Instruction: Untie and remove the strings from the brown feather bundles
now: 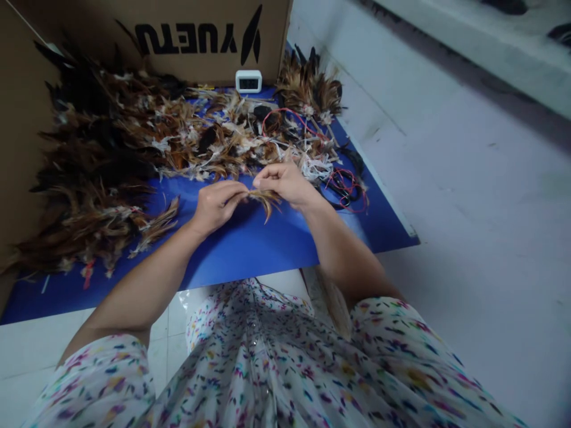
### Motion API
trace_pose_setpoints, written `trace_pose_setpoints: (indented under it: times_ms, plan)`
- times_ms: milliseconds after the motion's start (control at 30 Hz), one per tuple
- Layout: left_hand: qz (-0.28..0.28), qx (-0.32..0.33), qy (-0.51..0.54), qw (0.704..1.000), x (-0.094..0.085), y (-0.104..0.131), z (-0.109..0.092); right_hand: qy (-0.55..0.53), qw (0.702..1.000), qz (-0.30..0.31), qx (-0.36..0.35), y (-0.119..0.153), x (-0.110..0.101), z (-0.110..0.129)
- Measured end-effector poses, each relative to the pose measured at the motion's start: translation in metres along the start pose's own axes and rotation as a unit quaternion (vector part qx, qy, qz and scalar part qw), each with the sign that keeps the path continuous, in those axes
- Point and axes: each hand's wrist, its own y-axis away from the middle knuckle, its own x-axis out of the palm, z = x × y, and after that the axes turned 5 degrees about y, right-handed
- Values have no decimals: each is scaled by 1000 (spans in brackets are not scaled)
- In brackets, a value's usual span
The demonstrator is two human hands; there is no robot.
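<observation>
Over the front of the blue table, my left hand (217,205) pinches a small bunch of brown feathers (267,202) by its base. The feather tips fan out to the right and curl downward. Just to the right and slightly above, my right hand (288,183) has thumb and forefinger pressed together close to the bunch; whatever lies between these fingertips is too small to make out. Beyond both hands spreads a loose heap of brown and white feathers (182,134). Beside my right wrist lie black-handled scissors (343,193), tangled with red string (347,178).
A white digital clock (248,81) stands at the back against a cardboard box (196,65). Bundled feathers (310,86) sit at the back right corner, and more dark bundles (102,220) cover the left side. The blue tabletop (250,249) ends near my body; a pale wall is on the right.
</observation>
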Motion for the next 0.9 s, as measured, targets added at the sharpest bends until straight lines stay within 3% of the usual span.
trace_pose_setpoints:
  times_ms: [133,400,533,733,833,900]
  plan:
    - [-53,-75,10,996,-1,-3,-1,-41,998,47,-2,4,11,-1]
    - [-81,-116,-26,990,3,-2,5,92,994,4,-56,14,18,-1]
    - [-43,-90,-76,992,4,2,10,217,969,-41,-113,20,19,1]
    - [48,-17,-144,988,3,9,20,383,892,-71,-229,28,22,3]
    - [83,2,-138,987,1,9,19,392,886,-77,-234,27,19,3]
    - [100,10,-109,989,0,8,18,353,902,-85,-234,23,14,3]
